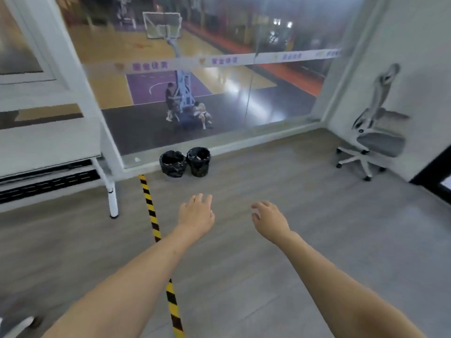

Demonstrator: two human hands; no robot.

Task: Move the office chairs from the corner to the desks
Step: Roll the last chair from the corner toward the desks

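One white-framed office chair (375,137) with a grey seat and a tall headrest stands in the far right corner, against the white wall and near the glass wall. A white desk (48,145) runs along the left side, its leg on the grey floor. Both my arms reach forward over the floor. My left hand (196,214) and my right hand (269,219) hover with relaxed fingers, palms down, holding nothing. The chair is well beyond my right hand, up and to the right.
Two black bins (185,162) lined with bags stand by the glass wall (219,93). A yellow-and-black floor strip (152,211) runs from the window toward me. A dark doorway edge (432,172) shows at right. Part of a shoe (17,324) is at bottom left.
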